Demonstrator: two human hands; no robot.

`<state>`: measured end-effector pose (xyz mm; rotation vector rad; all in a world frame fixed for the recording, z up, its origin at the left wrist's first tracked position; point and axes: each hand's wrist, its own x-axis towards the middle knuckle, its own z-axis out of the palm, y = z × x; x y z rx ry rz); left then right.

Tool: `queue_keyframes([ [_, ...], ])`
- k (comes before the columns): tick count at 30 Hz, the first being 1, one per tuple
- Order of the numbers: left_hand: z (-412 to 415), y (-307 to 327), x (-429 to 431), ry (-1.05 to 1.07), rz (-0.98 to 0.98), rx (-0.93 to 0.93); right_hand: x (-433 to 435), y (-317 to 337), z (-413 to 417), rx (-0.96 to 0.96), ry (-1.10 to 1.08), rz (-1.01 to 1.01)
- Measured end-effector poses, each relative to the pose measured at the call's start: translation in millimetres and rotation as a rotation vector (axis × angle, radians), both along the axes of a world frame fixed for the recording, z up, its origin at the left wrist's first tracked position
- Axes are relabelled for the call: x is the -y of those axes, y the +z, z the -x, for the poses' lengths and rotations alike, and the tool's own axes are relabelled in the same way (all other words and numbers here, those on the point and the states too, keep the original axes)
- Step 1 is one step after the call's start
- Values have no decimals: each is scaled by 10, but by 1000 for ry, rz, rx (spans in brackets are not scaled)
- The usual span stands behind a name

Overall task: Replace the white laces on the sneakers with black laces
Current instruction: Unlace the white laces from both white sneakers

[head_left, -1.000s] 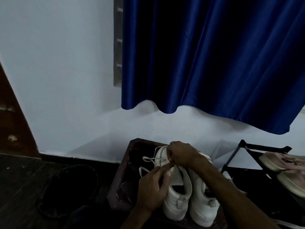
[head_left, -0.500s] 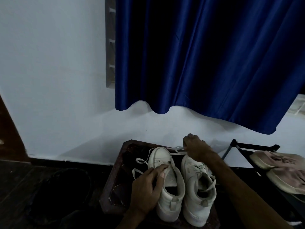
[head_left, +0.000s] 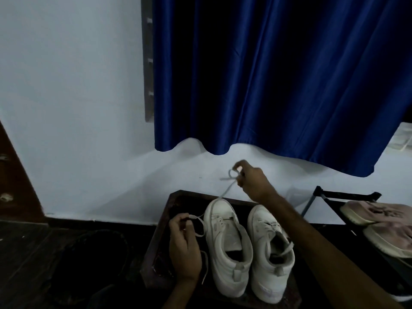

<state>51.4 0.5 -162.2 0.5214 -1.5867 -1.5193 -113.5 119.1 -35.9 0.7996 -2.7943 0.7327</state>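
A dark wooden stand [head_left: 160,237] sits at the foot of a pale wall [head_left: 66,108], on a dark floor [head_left: 26,253]. It bears the two white sneakers side by side, toes to the wall, with the left sneaker [head_left: 227,248] just beside the right sneaker [head_left: 269,253]. The white lace [head_left: 225,192] runs taut from the left sneaker's toe end up to the right hand [head_left: 253,185], raised above the stand, whose curled fingers pinch its looped end. The left hand [head_left: 185,248], just left of that sneaker, pinches another strand between thumb and fingertips (a loose tail hangs below the wrist). A deep blue curtain [head_left: 267,74] hangs above. A black rack [head_left: 334,195] to the right carries pinkish shoes [head_left: 379,214]. A dark round bin [head_left: 93,259] stands left of the stand, and a brown door [head_left: 15,175] is at the far left.
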Motion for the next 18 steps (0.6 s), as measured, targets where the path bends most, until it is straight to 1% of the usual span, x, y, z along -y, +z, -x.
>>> queue_keyframes([
  [5, 3, 68, 201, -25, -101, -53, 369, 933, -530, -53, 263, 243],
  [9, -78, 533, 416, -135, -167, -160, 560, 1297, -1026, 84, 467, 454],
  [11, -118, 748, 471, -217, -162, -196, 669, 1283, -1194, 145, 523, 523],
  [12, -130, 802, 485, -281, -194, -203, 720, 1223, -1239, 181, 532, 553],
  [13, -160, 851, 494, -362, -256, -210, 762, 1152, -1285, 219, 524, 590],
  [14, -173, 860, 515, -434, -355, -211, 791, 1046, -1309, 260, 499, 629],
  [15, -195, 846, 541, -463, -471, -203, 802, 905, -1319, 281, 451, 642],
  [16, -221, 810, 581, -445, -571, -187, 800, 718, -1311, 270, 381, 612],
  [18, -254, 678, 659, -378, -652, -105, 778, 275, -1315, 193, 227, 448],
])
